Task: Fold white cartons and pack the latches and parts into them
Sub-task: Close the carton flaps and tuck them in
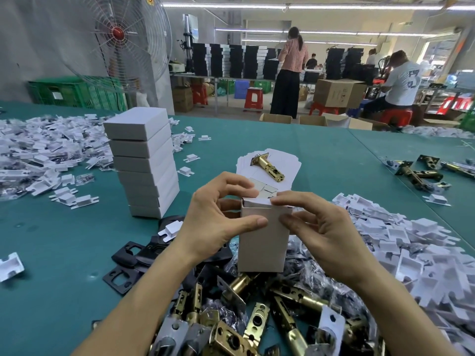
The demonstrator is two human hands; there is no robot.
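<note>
A wide work table (321, 150) with a teal cover fills the front. Behind it on the left stand a grey wall (38, 34) and a big fan (118, 34) with a red centre, with green crates (64, 92) below. Long tube lights (282, 5) run across the ceiling. Farther back are red stools (254, 97), brown cardboard boxes (336, 92) and stacks of black boxes (231, 60) on a long bench

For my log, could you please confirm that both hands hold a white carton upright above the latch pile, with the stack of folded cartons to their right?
Not quite: the head view shows the stack of folded cartons to their left. Otherwise right: the left hand and right hand hold the white carton upright above the latch pile.
</note>
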